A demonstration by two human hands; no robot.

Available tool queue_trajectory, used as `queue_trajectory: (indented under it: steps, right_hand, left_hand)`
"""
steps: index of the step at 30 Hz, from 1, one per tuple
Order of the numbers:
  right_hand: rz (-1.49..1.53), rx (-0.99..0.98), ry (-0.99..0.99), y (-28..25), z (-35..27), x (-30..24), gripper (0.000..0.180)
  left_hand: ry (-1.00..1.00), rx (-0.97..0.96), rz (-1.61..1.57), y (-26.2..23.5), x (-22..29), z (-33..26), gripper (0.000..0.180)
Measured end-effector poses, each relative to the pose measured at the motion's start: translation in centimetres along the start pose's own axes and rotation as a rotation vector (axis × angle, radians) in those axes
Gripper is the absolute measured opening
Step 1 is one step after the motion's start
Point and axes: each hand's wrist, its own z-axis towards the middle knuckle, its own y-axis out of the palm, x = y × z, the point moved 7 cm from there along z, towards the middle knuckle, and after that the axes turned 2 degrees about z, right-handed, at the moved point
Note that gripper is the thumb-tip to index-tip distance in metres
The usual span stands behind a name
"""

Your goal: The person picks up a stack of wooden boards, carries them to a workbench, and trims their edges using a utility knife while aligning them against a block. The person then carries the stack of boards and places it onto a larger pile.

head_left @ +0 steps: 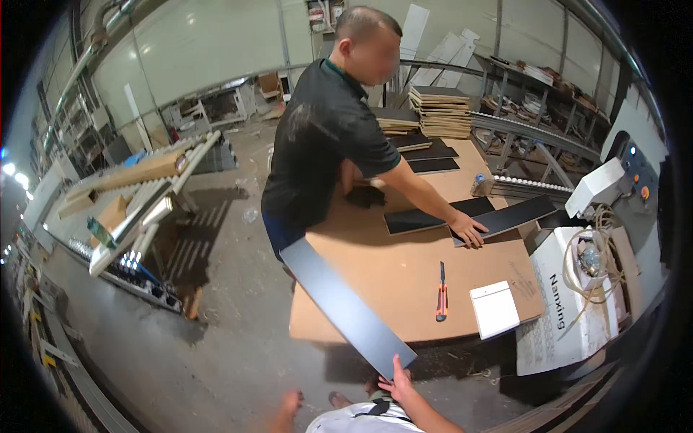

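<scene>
My right hand (398, 384) grips the near end of a long, narrow dark board (343, 307) with a bluish sheen. The board slants away to the left across the near left corner of the brown-topped table (404, 270). Off to the left, my left hand (290, 403) hangs apart from the board, too smeared by motion to make out its fingers. On the table lie an orange and black utility knife (442, 294) and a white square panel (495, 310). A co-worker's hand (469, 229) rests on another dark board (516, 218).
A co-worker in a dark shirt (314, 137) leans over the table's left side. Stacked panels (440, 112) stand at its far end. A white carton (570, 310) with coiled hose is on the right, below a control panel (639, 173). A roller conveyor (144, 195) stands at left.
</scene>
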Motion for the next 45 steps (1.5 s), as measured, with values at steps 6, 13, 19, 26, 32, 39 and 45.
queue_trajectory:
  steps: [6, 13, 19, 26, 32, 39, 45]
  right_hand:
    - [-0.128, 0.046, -0.005, -3.1, 1.6, -4.8, 0.072]
    - [-0.373, 0.028, -0.055, -5.9, 4.8, -6.4, 0.071]
    - [-0.303, 0.004, -0.084, -4.9, 3.4, -7.5, 0.063]
    - [-0.351, 0.221, -0.116, -4.4, 0.2, -10.0, 0.056]
    - [-0.216, 0.413, -0.171, -4.6, 0.5, -11.0, 0.045]
    - [-0.147, 0.489, -0.228, -3.8, 0.8, -11.8, 0.050]
    - [-0.046, 0.568, -0.097, -1.3, -1.2, -13.1, 0.061]
  left_hand:
    - [-0.127, 0.183, -0.014, 1.9, -3.5, 0.9, 0.037]
    - [0.173, 0.457, -0.063, -2.3, 5.3, 2.0, 0.024]
    - [0.449, 0.721, -0.179, -7.6, 23.9, 1.6, 0.021]
    - [0.899, 0.607, 0.053, -4.3, 50.1, -0.5, 0.032]
    - [0.980, 0.547, 0.465, 1.2, 59.7, 5.3, 0.069]
    - [0.639, 0.072, 1.075, 7.5, 61.5, 11.8, 0.077]
    - [0.668, 0.023, 1.127, 7.5, 61.8, 12.1, 0.069]
